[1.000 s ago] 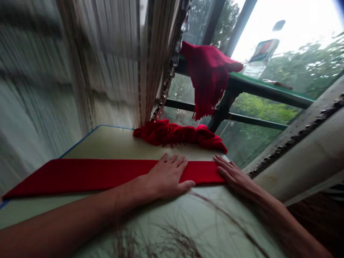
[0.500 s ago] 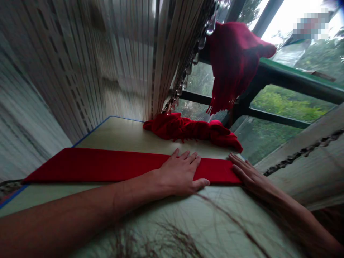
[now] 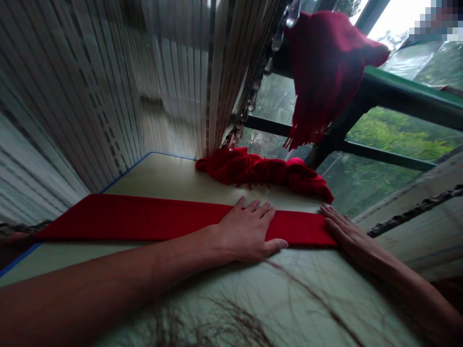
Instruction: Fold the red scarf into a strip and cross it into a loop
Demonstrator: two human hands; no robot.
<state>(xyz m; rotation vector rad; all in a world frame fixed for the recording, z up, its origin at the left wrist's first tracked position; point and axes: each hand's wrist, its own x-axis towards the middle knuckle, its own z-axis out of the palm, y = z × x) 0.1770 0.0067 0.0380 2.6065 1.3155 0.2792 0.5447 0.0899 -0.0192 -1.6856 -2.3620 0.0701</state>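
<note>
A long folded red cloth band [image 3: 144,217] lies flat across a pale board [image 3: 173,178]. My left hand [image 3: 246,231] presses palm down on the band, fingers spread, with the thumb pointing right. My right hand [image 3: 343,231] rests on the band's right end, its fingers at the fold. Behind the band lies a crumpled red scarf [image 3: 260,171], apart from both hands. A fringed red scarf [image 3: 321,67] hangs over a green-topped window rail [image 3: 405,94], beyond reach of my fingers.
A beaded strip curtain [image 3: 173,72] hangs at the left and back of the board, whose edge has blue trim [image 3: 126,176]. Past the rail is a window with green trees. A pale frame [image 3: 415,226] runs along the right side. Dark strands cross the foreground.
The view has swung, so everything sits further right and slightly higher in the frame. Both hands stay flat on the band. The scarves have not visibly moved.
</note>
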